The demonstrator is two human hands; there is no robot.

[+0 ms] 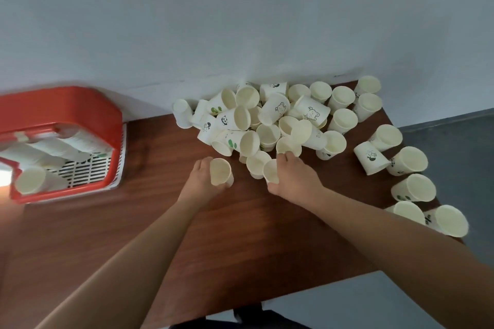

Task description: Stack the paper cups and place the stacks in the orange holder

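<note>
A heap of white paper cups with small animal and leaf prints lies against the wall at the back of the brown table. My left hand grips one paper cup, mouth facing me, just in front of the heap. My right hand is closed on another cup at the heap's near edge, its fingertips touching a further cup behind. The orange holder stands at the far left with several stacks of cups lying inside.
More single cups are scattered along the table's right edge, some close to the corner. The grey wall runs right behind the heap. Grey floor shows to the right of the table and below its near edge.
</note>
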